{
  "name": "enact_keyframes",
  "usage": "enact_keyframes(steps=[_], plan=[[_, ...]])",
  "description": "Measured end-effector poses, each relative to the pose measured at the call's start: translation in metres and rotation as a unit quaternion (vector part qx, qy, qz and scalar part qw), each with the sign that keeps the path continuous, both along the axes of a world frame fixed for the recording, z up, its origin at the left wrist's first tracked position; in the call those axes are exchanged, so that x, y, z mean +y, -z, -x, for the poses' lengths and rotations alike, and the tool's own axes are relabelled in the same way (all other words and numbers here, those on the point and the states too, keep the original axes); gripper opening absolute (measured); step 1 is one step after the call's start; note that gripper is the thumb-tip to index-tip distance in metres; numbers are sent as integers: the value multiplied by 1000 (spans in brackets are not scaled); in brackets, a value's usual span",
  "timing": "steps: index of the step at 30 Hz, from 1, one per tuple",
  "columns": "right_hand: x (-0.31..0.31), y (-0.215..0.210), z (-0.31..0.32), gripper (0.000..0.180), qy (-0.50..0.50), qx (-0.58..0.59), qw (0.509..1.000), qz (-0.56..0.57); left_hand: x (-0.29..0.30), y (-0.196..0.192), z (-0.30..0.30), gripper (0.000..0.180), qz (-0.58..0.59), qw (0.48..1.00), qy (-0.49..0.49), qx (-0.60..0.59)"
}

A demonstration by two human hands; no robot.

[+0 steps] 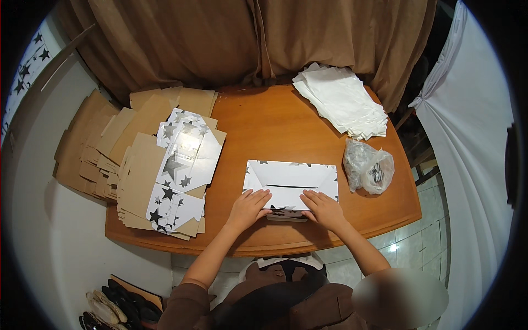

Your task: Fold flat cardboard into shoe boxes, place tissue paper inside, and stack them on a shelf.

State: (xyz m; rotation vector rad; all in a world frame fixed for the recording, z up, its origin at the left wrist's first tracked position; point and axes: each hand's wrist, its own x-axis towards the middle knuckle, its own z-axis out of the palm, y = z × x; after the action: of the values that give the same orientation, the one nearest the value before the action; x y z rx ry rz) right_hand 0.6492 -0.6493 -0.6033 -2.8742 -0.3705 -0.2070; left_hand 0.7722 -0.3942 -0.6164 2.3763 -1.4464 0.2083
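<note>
A flat white box blank [290, 180] with grey star print along its edges lies on the wooden table [275, 121] in front of me, its near flap folded over. My left hand [248, 207] presses flat on the blank's near left part, fingers together. My right hand [323, 209] presses on the near right part in the same way. A dark star-printed strip of the blank shows between the two hands at the table's near side.
A heap of flat brown cardboard blanks [104, 148] covers the table's left, with star-printed white blanks [184, 159] on top. A stack of white paper sheets [344, 99] lies at the back right. A clear plastic bag [367, 166] sits right of the blank. Brown curtain behind.
</note>
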Motion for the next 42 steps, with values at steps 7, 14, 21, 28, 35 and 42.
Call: enact_keyframes(steps=[7,14,21,28,35,42], plan=[[-5,-5,-1,46,133,-121,984,14,2,-4,1,56,9,997,-79,20],[-64,29,-36,49,333,193,654,-651,-8,5,-47,63,186,780,-219,555],[-67,12,-70,47,230,92,724,-643,-16,2,-109,65,282,790,-211,502],[-108,-3,-91,36,-21,26,530,-847,-28,-33,-127,45,388,729,-232,514],[-84,33,-66,55,146,-101,707,-685,-27,19,-79,67,386,768,-161,485],[-86,104,-14,32,246,-43,674,-695,-25,77,-35,64,384,778,-225,444]])
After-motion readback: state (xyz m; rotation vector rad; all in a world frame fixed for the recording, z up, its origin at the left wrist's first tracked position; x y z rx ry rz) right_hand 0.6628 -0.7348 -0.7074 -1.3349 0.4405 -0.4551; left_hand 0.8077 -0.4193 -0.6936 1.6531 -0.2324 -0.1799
